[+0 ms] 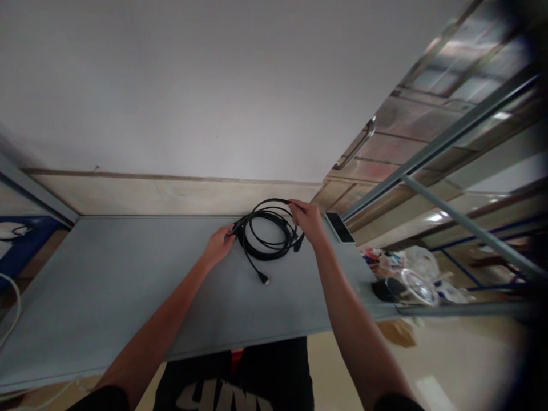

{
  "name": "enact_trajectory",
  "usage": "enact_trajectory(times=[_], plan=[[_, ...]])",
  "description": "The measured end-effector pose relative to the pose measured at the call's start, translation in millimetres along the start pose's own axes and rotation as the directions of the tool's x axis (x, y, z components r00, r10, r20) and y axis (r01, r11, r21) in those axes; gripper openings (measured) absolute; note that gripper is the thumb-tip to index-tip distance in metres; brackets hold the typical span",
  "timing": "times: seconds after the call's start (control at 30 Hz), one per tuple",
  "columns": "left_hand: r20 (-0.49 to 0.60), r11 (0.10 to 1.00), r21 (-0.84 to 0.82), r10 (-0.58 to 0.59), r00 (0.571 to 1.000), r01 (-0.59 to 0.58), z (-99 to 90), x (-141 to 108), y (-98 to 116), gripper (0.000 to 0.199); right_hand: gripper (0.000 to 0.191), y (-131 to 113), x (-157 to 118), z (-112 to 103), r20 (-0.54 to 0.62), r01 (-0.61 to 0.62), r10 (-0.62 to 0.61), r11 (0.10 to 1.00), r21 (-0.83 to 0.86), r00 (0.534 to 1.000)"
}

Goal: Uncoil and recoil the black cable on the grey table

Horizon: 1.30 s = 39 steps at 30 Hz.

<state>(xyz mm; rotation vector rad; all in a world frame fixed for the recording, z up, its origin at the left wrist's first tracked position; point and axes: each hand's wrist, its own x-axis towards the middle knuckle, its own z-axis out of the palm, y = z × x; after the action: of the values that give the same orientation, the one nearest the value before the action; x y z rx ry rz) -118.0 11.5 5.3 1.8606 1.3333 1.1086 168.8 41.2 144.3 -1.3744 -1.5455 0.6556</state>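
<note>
A coiled black cable (261, 254) lies on the grey tabletop (141, 274), close to its back edge. One end with a plug, perhaps HDMI, points toward me, below the loops. A second connector shows on the right side of the coil, under my right hand. My left hand (220, 245) is closed on the left side of the coil, fingers pinching the strands. At the upper right, my right hand (306, 218) grips a loop of the same cable, raised slightly off the bundle.
A phone-like device with a dark screen (340, 227) lies right of my right hand. Metal frame posts (445, 134) rise at the right. Beyond the right edge are plastic bags (422, 262) and a black cup-like container (387, 289). A wall (192, 97) stands behind the table.
</note>
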Motion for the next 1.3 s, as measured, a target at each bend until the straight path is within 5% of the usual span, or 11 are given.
enact_trajectory(times=[0.17, 0.27, 0.33, 0.47, 0.57, 0.73, 0.9, 1.0, 1.13, 1.3], plan=[[-0.141, 0.936, -0.349, -0.105, 0.984, 0.05, -11.2, -12.4, 31.8, 0.055, 0.041, -61.0, -15.7, 6.9, 0.08, -0.001, -0.028, 0.94, 0.342, 0.996], [0.085, 0.678, -0.713, -0.165, 0.983, 0.175, -26.7, -22.2, 53.7, 0.087, 0.038, -59.6, -25.7, 29.1, 0.079, -0.042, 0.015, 0.932, 0.36, 0.997], [0.222, 0.585, -0.763, -0.165, 0.961, 0.277, -37.0, -27.6, 59.8, 0.079, 0.037, -44.5, -33.4, 49.2, 0.067, -0.097, 0.077, 0.927, 0.363, 0.995], [0.259, 0.625, -0.694, -0.244, 0.934, 0.356, -48.5, -34.3, 45.3, 0.053, 0.037, -7.0, -51.4, 85.9, 0.089, -0.204, 0.184, 0.911, 0.359, 0.979], [0.211, 0.653, -0.663, -0.306, 0.928, 0.366, -53.6, -34.6, 24.3, 0.05, 0.037, 12.0, -60.2, 99.4, 0.2, -0.221, 0.181, 0.954, 0.201, 0.963], [0.127, 0.687, -0.62, -0.388, 0.913, 0.379, -68.2, -29.3, 3.4, 0.055, 0.038, 31.0, -60.5, 108.7, 0.189, 0.044, -0.024, 0.994, -0.102, 0.982], [0.003, 0.777, -0.508, -0.43, 0.903, 0.372, -75.2, -26.2, -6.0, 0.058, 0.037, 45.0, -63.8, 123.2, 0.049, -0.038, 0.034, 0.995, 0.093, 0.998], [0.003, 0.758, -0.543, -0.427, 0.904, 0.36, -71.5, -25.1, -13.2, 0.057, 0.044, 43.9, -71.9, 126.9, 0.156, -0.114, 0.075, 0.959, 0.259, 0.985], [-0.096, 0.715, -0.613, -0.491, 0.866, 0.337, -67.6, -22.8, -21.1, 0.057, 0.047, 33.2, -83.7, 128.4, 0.43, -0.255, 0.065, 0.88, 0.401, 0.9], [-0.246, 0.868, -0.448, -0.351, 0.904, 0.215, -79.1, -19.6, -22.1, 0.047, 0.038, 24.9, -92.4, 131.2, 0.74, -0.474, 0.101, 0.824, 0.312, 0.665]])
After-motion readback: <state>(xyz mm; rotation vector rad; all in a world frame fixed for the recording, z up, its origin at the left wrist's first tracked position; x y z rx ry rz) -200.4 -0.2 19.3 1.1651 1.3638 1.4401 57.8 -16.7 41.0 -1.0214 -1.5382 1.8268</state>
